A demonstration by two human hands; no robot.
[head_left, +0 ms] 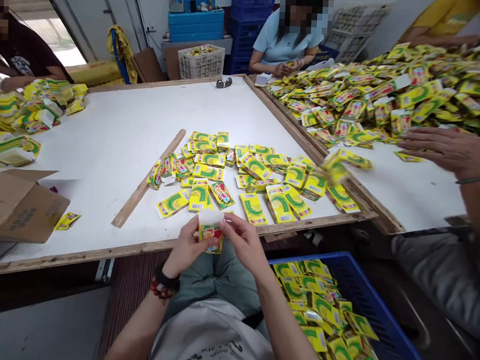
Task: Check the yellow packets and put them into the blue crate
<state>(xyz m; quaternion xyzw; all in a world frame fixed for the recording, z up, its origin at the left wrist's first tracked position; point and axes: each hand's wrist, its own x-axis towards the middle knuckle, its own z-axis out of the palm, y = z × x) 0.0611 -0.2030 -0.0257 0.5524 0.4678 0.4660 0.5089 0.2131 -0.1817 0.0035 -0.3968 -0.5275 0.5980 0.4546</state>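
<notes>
Over my lap, just beyond the table's front edge, I hold a small yellow and green carton (210, 233) upright, its white end flap raised at the top. My left hand (189, 241) grips its left side, thumb across the printed front. At the upper right corner, by the flap, the fingers of my right hand (240, 238) pinch it. Directly ahead on the white table, a loose heap of similar cartons (256, 167) lies flat and tilted, some with white flaps showing.
A wooden strip (148, 178) lies left of the heap. To my lower right stands a blue crate (378, 292) of cartons. A cardboard box (27, 208) sits on the left. Another person's hand (444, 149) reaches in from the right, near a large carton pile (386, 101). More people sit around.
</notes>
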